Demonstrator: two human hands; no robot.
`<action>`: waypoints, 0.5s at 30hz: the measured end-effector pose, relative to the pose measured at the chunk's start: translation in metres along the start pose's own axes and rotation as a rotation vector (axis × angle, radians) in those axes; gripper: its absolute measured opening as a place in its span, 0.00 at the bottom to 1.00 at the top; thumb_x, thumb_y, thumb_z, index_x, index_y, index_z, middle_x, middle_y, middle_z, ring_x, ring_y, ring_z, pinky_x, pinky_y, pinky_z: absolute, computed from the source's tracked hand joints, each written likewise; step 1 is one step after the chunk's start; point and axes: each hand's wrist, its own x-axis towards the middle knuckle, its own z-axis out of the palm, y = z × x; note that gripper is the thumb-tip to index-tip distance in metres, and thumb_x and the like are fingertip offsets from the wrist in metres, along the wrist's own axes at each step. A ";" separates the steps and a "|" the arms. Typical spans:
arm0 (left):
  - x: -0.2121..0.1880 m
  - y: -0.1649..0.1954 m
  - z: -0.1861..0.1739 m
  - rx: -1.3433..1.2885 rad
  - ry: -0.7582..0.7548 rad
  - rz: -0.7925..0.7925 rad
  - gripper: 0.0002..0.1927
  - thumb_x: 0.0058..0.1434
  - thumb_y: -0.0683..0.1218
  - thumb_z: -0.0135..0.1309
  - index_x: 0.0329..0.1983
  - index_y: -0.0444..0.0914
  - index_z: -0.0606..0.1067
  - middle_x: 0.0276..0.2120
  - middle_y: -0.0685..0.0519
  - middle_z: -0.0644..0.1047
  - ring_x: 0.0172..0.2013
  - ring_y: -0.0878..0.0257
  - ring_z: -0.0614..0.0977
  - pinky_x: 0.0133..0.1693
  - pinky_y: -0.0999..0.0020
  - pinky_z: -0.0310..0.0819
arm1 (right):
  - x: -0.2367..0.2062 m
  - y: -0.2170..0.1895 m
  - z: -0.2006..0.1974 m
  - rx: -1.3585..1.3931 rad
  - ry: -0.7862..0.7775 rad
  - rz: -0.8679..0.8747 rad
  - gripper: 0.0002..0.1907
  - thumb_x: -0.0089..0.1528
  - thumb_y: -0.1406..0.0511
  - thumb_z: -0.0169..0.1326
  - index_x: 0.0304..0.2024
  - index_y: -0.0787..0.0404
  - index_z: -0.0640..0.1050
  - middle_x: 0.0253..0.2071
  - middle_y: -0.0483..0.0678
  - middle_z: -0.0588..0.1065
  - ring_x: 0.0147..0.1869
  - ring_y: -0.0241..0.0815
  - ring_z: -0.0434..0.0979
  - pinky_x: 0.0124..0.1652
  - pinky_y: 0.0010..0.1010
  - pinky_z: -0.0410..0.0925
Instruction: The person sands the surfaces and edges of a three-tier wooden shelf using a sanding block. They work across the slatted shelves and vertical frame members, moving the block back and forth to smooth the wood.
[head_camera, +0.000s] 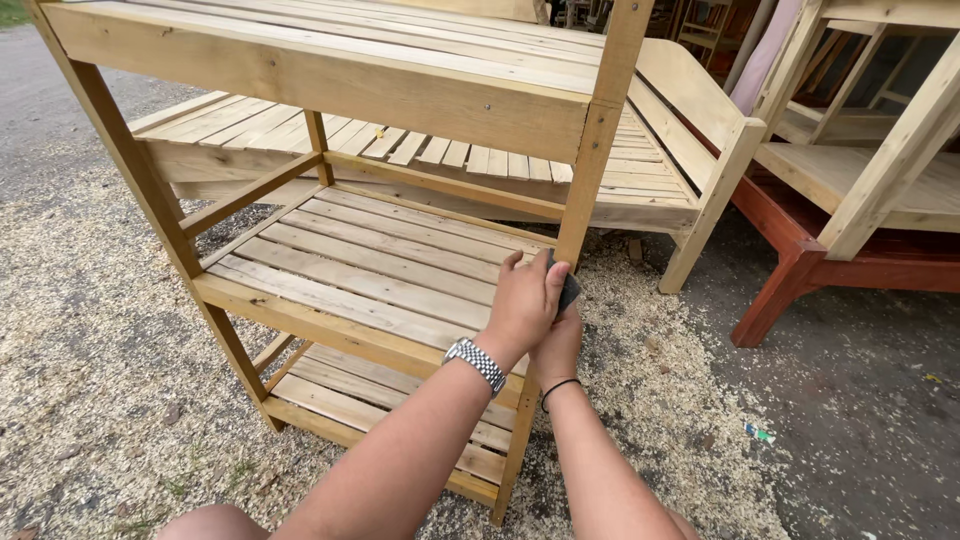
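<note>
Nearest the lens, two bare forearms reaching forward; left hand (525, 298) with a metal watch (476, 363) on its wrist, stacked over the right hand (560, 345), which wears a thin black band (559, 385); both closed around a small dark block (568, 290), seemingly a sanding pad, pressed against the front post (575, 215) of the wooden shelf unit (300, 75), most likely doubled up for firmer pressure on the wood; right fingers mostly hidden under the left, so grip there only partly readable. Just left of the hands, the slatted middle shelf (370, 270); below them, the lower shelf (330, 385). Under and around, pale sawdust (650, 400) strewn over the gravel ground (80, 330), thickest at the post's foot. Beyond the hands, a slatted bench (680, 130) of the same pale wood; farther right, a red-brown frame (800, 270) carrying more bare timber furniture (890, 170).
</note>
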 end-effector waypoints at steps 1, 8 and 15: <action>-0.012 -0.007 0.001 0.003 -0.054 -0.011 0.26 0.74 0.58 0.33 0.41 0.33 0.73 0.24 0.40 0.78 0.35 0.40 0.80 0.60 0.42 0.60 | -0.001 -0.005 -0.002 -0.045 -0.043 -0.008 0.13 0.67 0.60 0.53 0.47 0.62 0.75 0.41 0.45 0.78 0.44 0.35 0.78 0.42 0.30 0.72; -0.050 -0.014 0.000 -0.632 0.092 -0.485 0.28 0.77 0.57 0.30 0.43 0.33 0.76 0.33 0.45 0.79 0.38 0.50 0.80 0.47 0.54 0.73 | -0.046 -0.025 -0.033 0.224 0.092 -0.035 0.16 0.68 0.62 0.47 0.56 0.62 0.71 0.50 0.44 0.74 0.52 0.36 0.72 0.53 0.31 0.68; -0.075 0.025 -0.017 -0.701 0.090 -0.081 0.29 0.78 0.56 0.27 0.53 0.33 0.77 0.66 0.39 0.68 0.68 0.51 0.69 0.67 0.61 0.59 | -0.049 -0.073 -0.045 0.597 -0.009 0.569 0.12 0.63 0.63 0.55 0.49 0.56 0.74 0.42 0.43 0.76 0.43 0.36 0.76 0.40 0.34 0.69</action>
